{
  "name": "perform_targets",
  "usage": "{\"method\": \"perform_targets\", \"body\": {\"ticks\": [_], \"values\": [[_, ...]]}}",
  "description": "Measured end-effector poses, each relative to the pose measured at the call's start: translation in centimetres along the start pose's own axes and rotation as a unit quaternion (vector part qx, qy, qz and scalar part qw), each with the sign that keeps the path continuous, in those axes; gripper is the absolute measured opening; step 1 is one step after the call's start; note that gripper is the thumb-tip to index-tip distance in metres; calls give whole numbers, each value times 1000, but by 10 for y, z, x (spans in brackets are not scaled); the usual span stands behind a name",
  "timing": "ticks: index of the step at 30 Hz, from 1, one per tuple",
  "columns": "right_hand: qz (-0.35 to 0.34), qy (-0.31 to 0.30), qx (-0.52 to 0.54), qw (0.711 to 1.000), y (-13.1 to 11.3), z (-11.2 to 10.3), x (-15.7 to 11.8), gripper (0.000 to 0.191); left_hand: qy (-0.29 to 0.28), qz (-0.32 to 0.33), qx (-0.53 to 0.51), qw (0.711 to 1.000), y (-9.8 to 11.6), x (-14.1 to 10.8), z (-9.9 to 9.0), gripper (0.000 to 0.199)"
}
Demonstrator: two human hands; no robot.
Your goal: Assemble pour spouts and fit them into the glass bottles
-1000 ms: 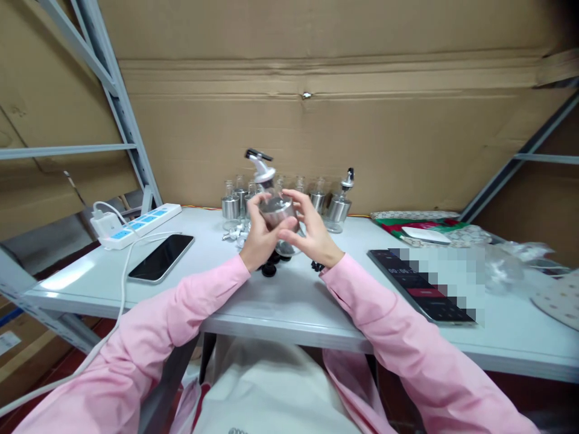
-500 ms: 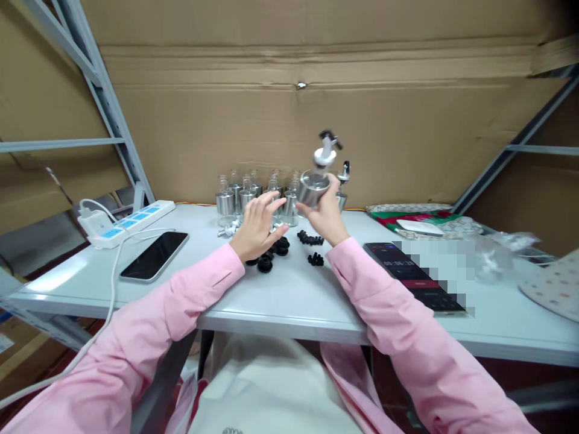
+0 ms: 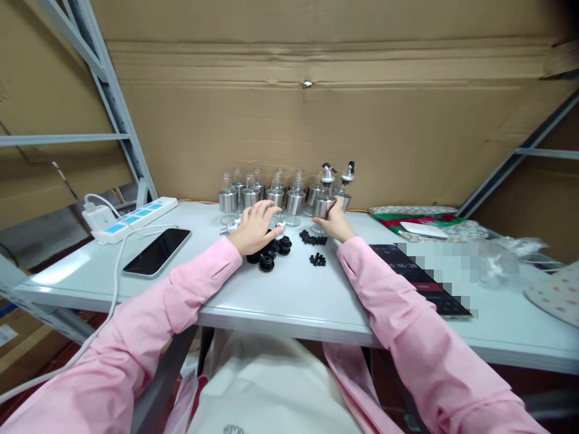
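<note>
Spouted bottle: upright in the right hand, at the right part of the bottle row, with its base at or just over the worktop; which of the two cannot be told.

Pourer: seated in the neck of the held bottle, black tip uppermost.

Steel band, handling: best gripped low and evenly, as here, with the pourer left free of load; the glass should be kept vertical and its base set down flat and gently, since a tilt could knock the neighbouring glass.

Second spouted bottle: just beside the held one, on its right and partly behind the hand; a small gap between the two would guard against chipping.

Right hand, pose: arm extended forward, thumb on the near side of the band, other fingers largely hidden behind the glass; the fingers are closed on the bottle.

Left hand, pose: palm down, fingers spread wide and holding nothing visible; the left hand lies over or beside the black round caps and white pieces, contact unclear.

Unspouted bottles: grouped upright behind the left hand.

Small black parts: in two clusters, between the hands and nearer the person.

Phones: one at left, one at right.
</note>
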State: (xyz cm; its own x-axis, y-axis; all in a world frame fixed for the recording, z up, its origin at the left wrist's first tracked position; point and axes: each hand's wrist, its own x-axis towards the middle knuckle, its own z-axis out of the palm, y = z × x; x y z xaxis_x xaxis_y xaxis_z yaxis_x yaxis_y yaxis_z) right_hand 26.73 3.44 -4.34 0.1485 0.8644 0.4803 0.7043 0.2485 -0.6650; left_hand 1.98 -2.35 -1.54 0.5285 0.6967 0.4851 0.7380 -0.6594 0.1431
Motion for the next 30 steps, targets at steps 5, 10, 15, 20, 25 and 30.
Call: {"method": "perform_targets", "body": {"ticks": [5, 10, 15, 20, 25, 30], "values": [[-2, 24, -44, 999, -2, 2, 0, 65, -20, -1, 1, 1000, -6, 2, -2, 38], [36, 51, -96, 993, -7, -3, 1, 36, -24, 0, -9, 1000, -14, 4, -3, 38], [31, -5, -118, 993, -12, -4, 0, 16, -32, 59, -31, 997, -23, 7, -4, 31], [1, -36, -125, 991, -26, -9, -6, 17, -37, 114, -49, 992, -26, 9, -3, 28], [-111, -168, -76, 977, -53, -16, -18, 16, -49, 102, -27, 993, -26, 9, -5, 26], [-149, -179, -118, 965, -61, -16, -23, 19, -50, 53, 13, 997, -40, 10, -9, 30]]}}
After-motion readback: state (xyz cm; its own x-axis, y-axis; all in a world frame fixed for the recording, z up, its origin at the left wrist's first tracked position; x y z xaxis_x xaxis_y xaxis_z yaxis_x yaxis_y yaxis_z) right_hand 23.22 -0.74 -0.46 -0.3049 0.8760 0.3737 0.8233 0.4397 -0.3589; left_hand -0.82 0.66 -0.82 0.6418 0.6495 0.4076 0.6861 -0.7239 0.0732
